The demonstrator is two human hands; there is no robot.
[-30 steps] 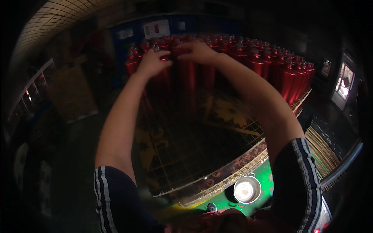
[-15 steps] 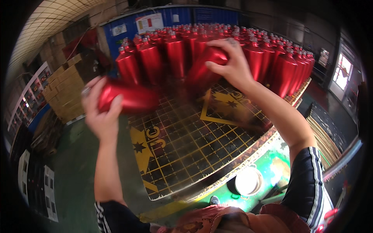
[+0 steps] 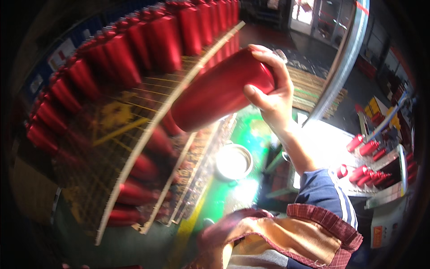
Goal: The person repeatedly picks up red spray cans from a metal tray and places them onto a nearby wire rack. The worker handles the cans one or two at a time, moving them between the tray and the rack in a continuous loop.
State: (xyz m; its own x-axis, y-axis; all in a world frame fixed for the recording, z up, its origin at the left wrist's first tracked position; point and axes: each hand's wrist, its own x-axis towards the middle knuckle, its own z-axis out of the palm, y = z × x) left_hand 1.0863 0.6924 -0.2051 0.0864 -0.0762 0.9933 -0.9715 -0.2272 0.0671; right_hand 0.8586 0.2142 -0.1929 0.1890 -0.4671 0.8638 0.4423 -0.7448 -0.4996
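Observation:
My right hand [image 3: 275, 96] is closed around the upper end of a shiny red metal bottle [image 3: 221, 89]. The bottle is tilted, its wide base pointing down and left past the edge of a dark board with yellow grid lines [image 3: 112, 143]. A small silvery piece shows by my fingers; whether it is the bottle's neck or a ring I cannot tell. At the lower left edge a skin-coloured patch, perhaps my left hand [image 3: 74, 266], barely enters beside a red sliver. Rows of red bottles [image 3: 163, 42] with silvery necks stand on the board.
More red bottles [image 3: 139, 190] sit in a layer beneath the board. A round white pot [image 3: 234, 162] rests on the green floor. At the right, several red bottles [image 3: 358, 172] lie on a bright worktable, near a grey metal post [image 3: 342, 58]. Flat boards [image 3: 309, 87] are stacked behind my hand.
My view has swung to the right, bringing the worktable in. My right hand has carried its bottle off the board's middle to beyond its edge. My left hand and its bottle have dropped nearly out of view.

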